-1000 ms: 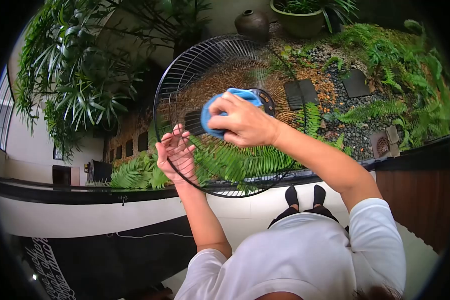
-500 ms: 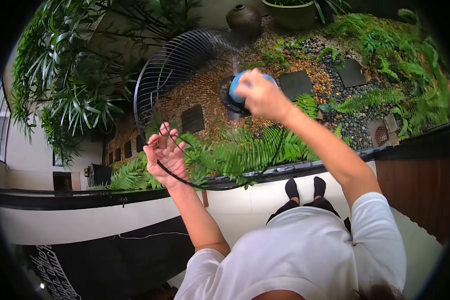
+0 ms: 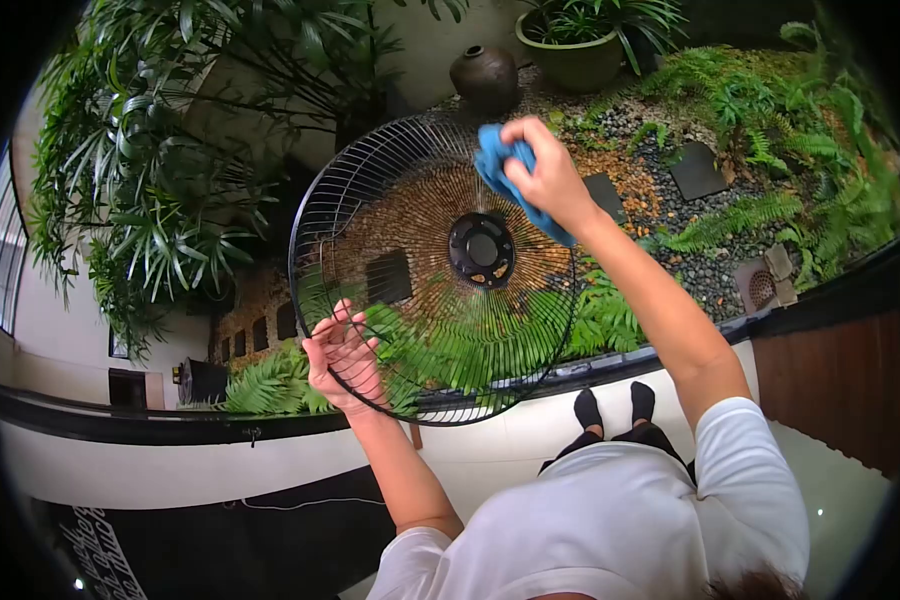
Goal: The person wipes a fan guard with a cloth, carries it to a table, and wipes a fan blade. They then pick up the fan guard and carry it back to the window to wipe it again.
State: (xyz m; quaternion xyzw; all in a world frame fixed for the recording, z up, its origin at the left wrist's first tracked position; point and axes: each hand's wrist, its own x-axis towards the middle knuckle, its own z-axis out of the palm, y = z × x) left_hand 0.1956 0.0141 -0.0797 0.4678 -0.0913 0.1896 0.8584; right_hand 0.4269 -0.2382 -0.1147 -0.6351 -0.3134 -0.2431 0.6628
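Note:
A round black wire fan guard (image 3: pixel 481 250) hangs in front of me, its dark hub at the middle and thin wires fanning out to the rim. My left hand (image 3: pixel 345 362) grips its lower left rim, with fingers behind the wires and the thumb at the edge. A bunched blue cloth (image 3: pixel 498 168) is in my right hand (image 3: pixel 553 180), fingers closed round it. That cloth overlaps the upper right part of the guard, above the hub, and one end trails down past the wrist.
Behind the guard lies a garden bed with gravel, stepping stones (image 3: pixel 697 172) and ferns (image 3: pixel 745 210). A brown jar (image 3: pixel 485 78) and a green planter (image 3: pixel 575 60) stand at the back. A dark ledge (image 3: pixel 150 417) borders the bed, with pale floor tiles (image 3: pixel 490 450) on my side.
My right hand and the cloth have moved from the hub up to the guard's upper right. The guard sits lower in view and its hub is uncovered. My left hand keeps its hold.

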